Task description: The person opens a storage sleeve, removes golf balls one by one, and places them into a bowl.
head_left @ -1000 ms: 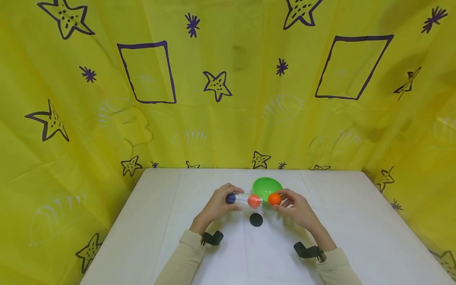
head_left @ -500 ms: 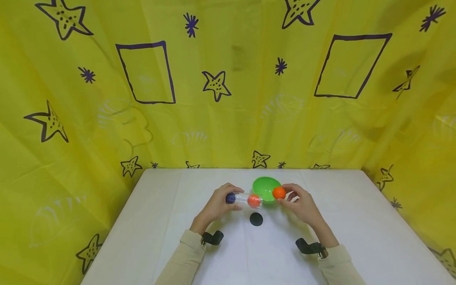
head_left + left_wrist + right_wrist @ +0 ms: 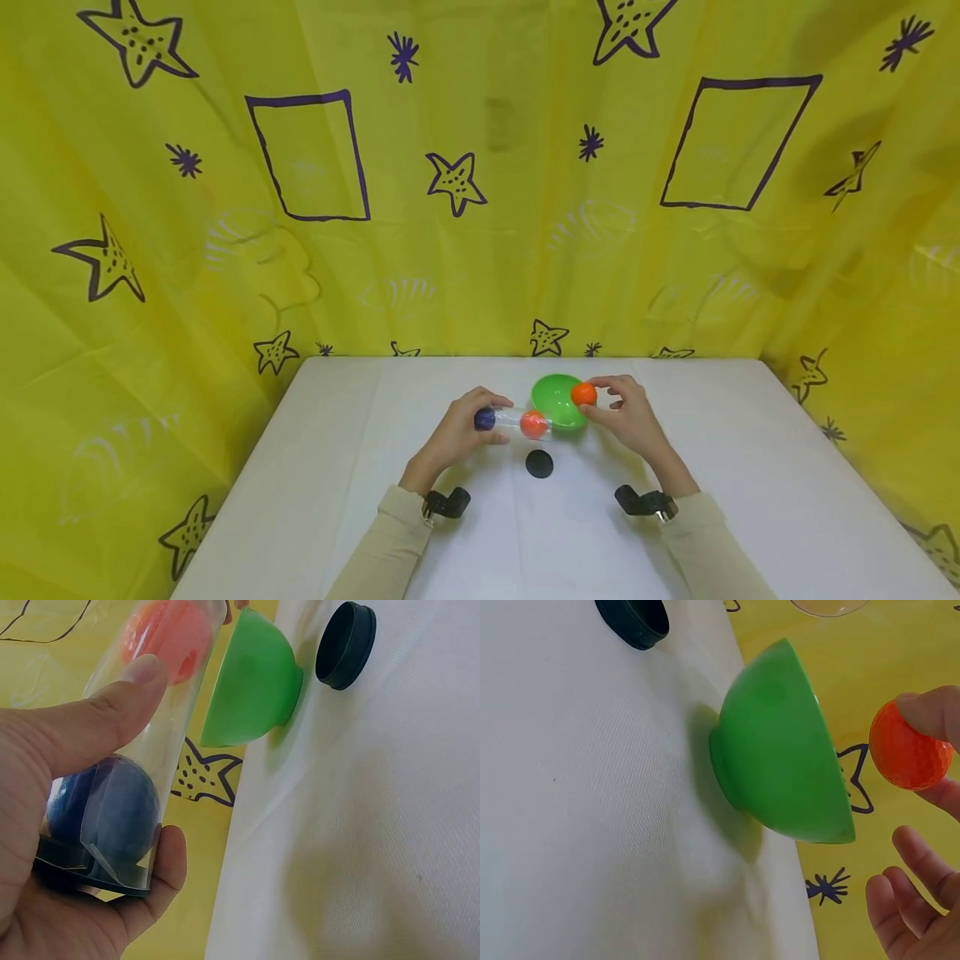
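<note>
At the right hand (image 3: pixel 628 414), thumb and finger pinch an orange ball (image 3: pixel 583 394), the grip snug on it. That ball is above the right side of a green bowl (image 3: pixel 552 404), apart from it. The left hand (image 3: pixel 459 429) grips a clear tube (image 3: pixel 510 422) sideways and raised, thumb and fingers curled round its black base (image 3: pixel 94 879). Within the tube are a dark blue ball (image 3: pixel 485 418) near the palm and a coral ball (image 3: pixel 534 424) towards the far end. A black lid (image 3: pixel 539 463) lies on the white worktop (image 3: pixel 375 433), nearer the person than the bowl. Behind hangs a yellow curtain (image 3: pixel 517 250) with stars.
</note>
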### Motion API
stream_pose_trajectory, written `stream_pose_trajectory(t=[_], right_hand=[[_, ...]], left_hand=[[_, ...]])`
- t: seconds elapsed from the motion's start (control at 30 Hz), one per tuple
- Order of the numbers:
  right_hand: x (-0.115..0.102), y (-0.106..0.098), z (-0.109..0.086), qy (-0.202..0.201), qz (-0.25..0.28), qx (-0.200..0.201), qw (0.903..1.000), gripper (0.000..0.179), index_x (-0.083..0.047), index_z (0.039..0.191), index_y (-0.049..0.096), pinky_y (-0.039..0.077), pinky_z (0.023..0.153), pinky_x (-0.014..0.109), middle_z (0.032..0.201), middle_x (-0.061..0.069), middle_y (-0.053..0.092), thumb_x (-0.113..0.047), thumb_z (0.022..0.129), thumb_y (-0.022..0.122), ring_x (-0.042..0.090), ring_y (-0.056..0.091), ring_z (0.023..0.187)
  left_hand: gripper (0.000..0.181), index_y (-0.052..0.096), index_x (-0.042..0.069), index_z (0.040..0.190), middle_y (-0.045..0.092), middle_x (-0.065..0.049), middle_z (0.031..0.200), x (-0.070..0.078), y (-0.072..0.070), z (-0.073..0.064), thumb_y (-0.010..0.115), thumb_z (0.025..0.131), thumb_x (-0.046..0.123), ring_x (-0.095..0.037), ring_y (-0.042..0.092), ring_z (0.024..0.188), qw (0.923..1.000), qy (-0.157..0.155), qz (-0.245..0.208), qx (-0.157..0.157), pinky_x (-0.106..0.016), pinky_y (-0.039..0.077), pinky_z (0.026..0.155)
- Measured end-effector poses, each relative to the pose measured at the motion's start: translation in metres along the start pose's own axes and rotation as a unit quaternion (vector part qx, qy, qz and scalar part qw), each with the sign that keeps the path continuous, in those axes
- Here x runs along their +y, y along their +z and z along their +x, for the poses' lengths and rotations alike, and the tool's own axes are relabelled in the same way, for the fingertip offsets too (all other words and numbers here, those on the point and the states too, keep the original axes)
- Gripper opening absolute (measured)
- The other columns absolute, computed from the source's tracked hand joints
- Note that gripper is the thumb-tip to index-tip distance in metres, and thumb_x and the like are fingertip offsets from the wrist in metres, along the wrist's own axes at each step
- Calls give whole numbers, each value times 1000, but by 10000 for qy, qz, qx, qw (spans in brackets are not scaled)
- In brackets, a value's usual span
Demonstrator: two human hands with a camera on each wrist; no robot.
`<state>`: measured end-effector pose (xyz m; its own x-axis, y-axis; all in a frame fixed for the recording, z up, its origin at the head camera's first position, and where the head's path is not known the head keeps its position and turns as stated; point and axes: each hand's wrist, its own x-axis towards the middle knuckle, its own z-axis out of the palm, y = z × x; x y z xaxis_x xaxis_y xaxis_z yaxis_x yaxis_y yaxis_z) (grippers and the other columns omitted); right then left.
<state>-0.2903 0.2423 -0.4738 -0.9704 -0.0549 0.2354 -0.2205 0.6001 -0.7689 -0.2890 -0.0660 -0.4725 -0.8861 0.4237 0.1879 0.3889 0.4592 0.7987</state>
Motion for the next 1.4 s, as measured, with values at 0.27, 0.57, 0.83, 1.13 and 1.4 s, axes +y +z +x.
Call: stream_pose_trajectory(t=[0.27,0.57,0.83,1.13,1.4], right_hand=[[3,10,12,414,111,-258,9987,50,-6,131,64,43,102,51,140,23,47,-29,90,79,40,37,130],[9,18,19,510,218,-386,9977,52,-5,133,63,42,101,49,142,24,46,-27,89,80,40,35,131],[11,23,22,508,191,-406,9977,51,-4,131,64,40,96,43,140,26,47,-25,88,81,39,35,126],[16,28,26,619,104,-532,9966,48,-7,131,64,39,98,56,144,25,45,-28,90,79,41,34,127],[14,27,24,397,165,-353,9984,35,-5,125,67,41,108,61,143,27,48,-18,93,72,47,42,130]], left_hand=[[48,70,17,125,65,-2,119,-1,1,0,87,80,12,-17,58,108,9999,107,43,41,-38,50,102],[48,71,17,123,66,-1,116,-3,2,0,88,78,10,-17,59,110,9998,163,-56,64,-40,50,104],[46,70,17,123,65,-2,118,-3,2,0,87,80,12,-19,59,111,9999,93,-112,23,-42,50,104],[46,70,19,123,64,-1,119,-1,1,0,87,81,13,-20,58,112,9998,-13,-185,1,-44,50,106],[46,70,18,124,64,-2,120,-1,0,-1,87,81,12,-22,58,113,9998,-32,-178,-2,-46,50,107]])
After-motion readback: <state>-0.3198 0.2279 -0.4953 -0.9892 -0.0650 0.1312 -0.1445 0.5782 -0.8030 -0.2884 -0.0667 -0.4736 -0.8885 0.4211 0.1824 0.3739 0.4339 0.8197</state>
